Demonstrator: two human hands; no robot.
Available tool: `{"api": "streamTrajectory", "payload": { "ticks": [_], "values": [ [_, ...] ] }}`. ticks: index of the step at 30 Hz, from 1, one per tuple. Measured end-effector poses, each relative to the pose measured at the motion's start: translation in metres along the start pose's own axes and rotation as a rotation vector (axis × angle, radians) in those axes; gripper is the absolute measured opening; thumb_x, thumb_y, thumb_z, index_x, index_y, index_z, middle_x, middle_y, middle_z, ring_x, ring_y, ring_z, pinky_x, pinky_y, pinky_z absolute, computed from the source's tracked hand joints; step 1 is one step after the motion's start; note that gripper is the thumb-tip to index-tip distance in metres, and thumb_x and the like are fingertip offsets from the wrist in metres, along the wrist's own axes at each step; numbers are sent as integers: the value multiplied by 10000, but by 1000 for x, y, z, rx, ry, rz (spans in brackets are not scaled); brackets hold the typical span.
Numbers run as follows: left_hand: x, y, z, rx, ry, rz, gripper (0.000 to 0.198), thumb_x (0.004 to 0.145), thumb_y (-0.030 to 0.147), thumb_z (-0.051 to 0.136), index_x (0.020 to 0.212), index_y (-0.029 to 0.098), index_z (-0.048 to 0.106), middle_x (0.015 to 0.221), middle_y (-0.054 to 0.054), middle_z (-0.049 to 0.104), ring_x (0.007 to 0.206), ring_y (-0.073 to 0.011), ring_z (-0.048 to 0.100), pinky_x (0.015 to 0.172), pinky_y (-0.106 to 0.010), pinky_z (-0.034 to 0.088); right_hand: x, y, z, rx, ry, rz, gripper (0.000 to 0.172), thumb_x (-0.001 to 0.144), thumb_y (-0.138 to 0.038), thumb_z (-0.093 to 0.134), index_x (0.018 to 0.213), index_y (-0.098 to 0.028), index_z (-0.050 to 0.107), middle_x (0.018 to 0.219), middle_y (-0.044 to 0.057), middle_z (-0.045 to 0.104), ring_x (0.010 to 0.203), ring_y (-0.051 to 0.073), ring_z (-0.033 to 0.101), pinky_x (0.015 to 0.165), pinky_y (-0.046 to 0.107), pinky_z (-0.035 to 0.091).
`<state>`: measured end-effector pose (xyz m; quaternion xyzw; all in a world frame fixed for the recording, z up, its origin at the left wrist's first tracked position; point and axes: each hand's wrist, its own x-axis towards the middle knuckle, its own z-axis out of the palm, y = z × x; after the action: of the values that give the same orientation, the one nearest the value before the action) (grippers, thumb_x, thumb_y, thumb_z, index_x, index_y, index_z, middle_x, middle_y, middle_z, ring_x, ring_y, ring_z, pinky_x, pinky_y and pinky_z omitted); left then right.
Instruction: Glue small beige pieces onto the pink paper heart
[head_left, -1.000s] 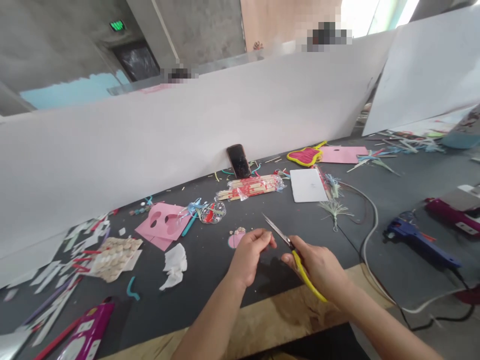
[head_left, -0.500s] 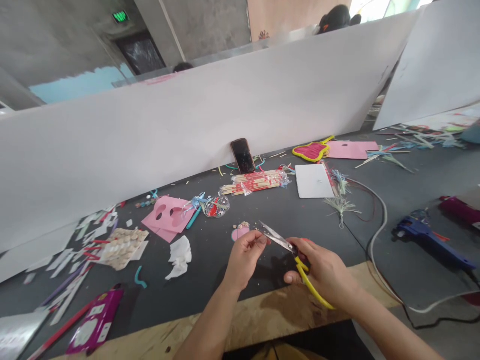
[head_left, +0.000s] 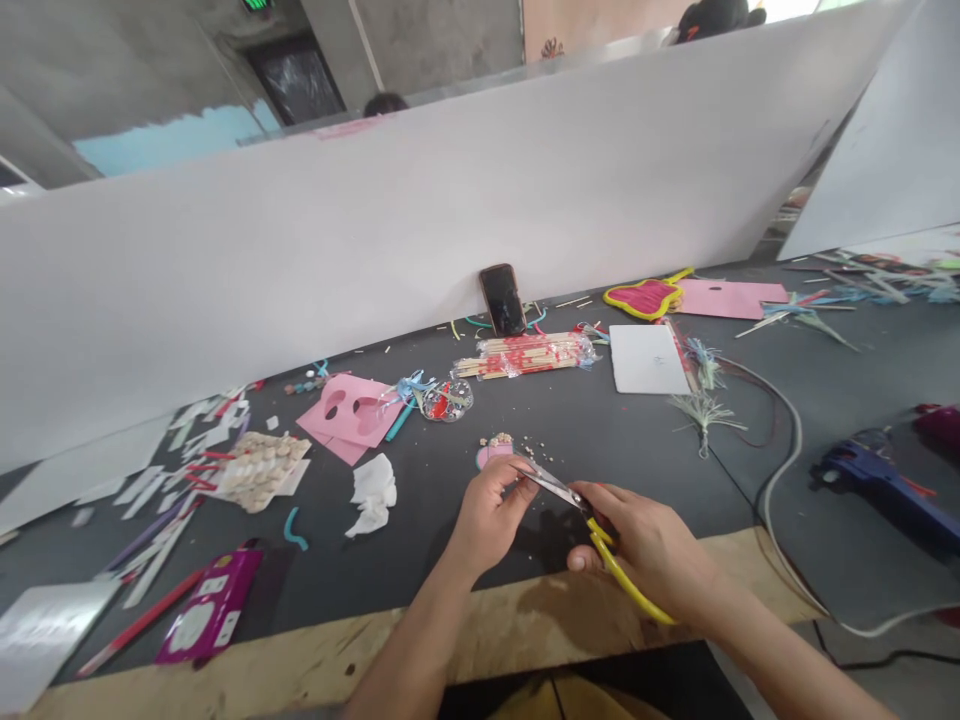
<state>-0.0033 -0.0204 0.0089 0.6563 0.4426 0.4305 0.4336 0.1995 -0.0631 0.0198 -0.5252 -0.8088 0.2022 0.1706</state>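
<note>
My right hand (head_left: 637, 530) grips a pair of scissors (head_left: 600, 525) by its yellow handles, blades pointing up and left. The blade tips reach the fingertips of my left hand (head_left: 491, 510). Thumb and forefinger of that hand are pinched together; whatever is between them is too small to make out. Just behind the left fingers lies a pink rounded piece (head_left: 491, 455), partly hidden by the hand. Small beige bits (head_left: 499, 439) sit along its top edge, and more are scattered on the dark table to the right.
A phone (head_left: 502, 300) leans on the white partition (head_left: 420, 230), with wrapped sticks (head_left: 529, 355) before it. Pink card (head_left: 352, 410) and crumpled tissue (head_left: 373, 495) lie left. A white card (head_left: 649, 360), a cable (head_left: 780, 480) and a blue glue gun (head_left: 892, 480) are right.
The scissor blades have come closer to my left fingertips and look more closed. The whole view has shifted slightly, so the table things appear further right.
</note>
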Motion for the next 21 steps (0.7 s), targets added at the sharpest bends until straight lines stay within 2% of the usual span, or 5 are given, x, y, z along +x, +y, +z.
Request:
{"api": "streamTrajectory", "payload": {
  "ticks": [5,11,14,17,21],
  "values": [
    [0,1,-2,-14,40,-5,176,817,330,611,738,200,698,844,-68,658,893,-222,585,852,-312,423,2,-4,1,-66,-24,-5,498,887,-591,428,1153,-190,558,883,90,691,772,242,677,619,292,465],
    [-1,7,-2,-26,47,-4,194,827,325,600,718,199,698,817,-66,648,874,-218,581,841,-305,426,3,0,13,-153,60,-61,467,950,-543,302,1067,-174,564,819,92,702,668,198,674,542,254,406],
    [-2,8,-2,0,46,-11,206,843,316,579,728,188,691,825,-66,637,863,-212,576,817,-294,427,5,-1,15,-200,41,-61,468,960,-540,257,951,-186,564,734,68,691,600,195,662,489,253,349],
    [-5,8,-1,16,55,-61,205,851,312,564,750,178,683,841,-59,635,832,-199,571,785,-278,421,5,-3,16,-235,28,-34,447,964,-524,253,849,-200,540,684,52,673,551,197,647,462,259,300],
    [-10,8,1,21,118,-181,185,831,330,588,755,184,671,788,-26,651,749,-179,564,718,-254,405,6,-5,19,-230,59,-18,453,957,-546,268,936,-189,546,731,57,676,587,196,652,485,255,323]
  ]
}}
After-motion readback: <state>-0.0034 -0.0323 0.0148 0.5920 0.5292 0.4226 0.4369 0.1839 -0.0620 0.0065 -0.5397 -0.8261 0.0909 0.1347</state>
